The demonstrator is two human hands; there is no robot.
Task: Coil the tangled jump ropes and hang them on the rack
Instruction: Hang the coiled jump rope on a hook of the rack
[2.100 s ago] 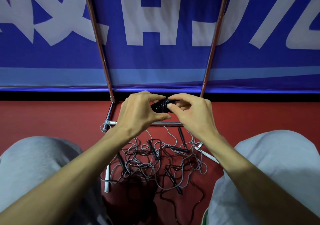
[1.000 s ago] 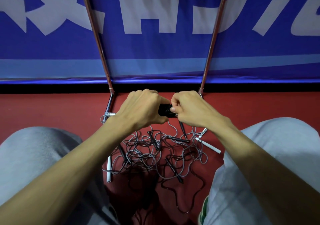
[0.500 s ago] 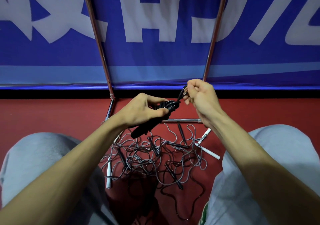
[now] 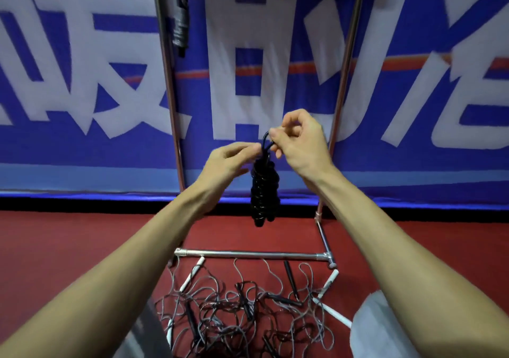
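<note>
Head view. The black wound jump-rope bundle [image 4: 264, 189], gripped crosswise by the left hand [image 4: 230, 163] half a second ago, now hangs upright in mid-air between the uprights of the chrome tube rack [image 4: 345, 62]. It is carried by its top loop, which the right hand [image 4: 301, 142] pinches between thumb and fingers. The left hand has let go of the body and its fingertips lie at the loop's neck; motion blur hides whether they pinch. Coiling looks finished and hanging comes next, beside the dark wound rope [image 4: 180, 18] already up. The tangle of grey and black jump ropes [image 4: 237, 311] stays on the red floor [image 4: 82, 247].
</note>
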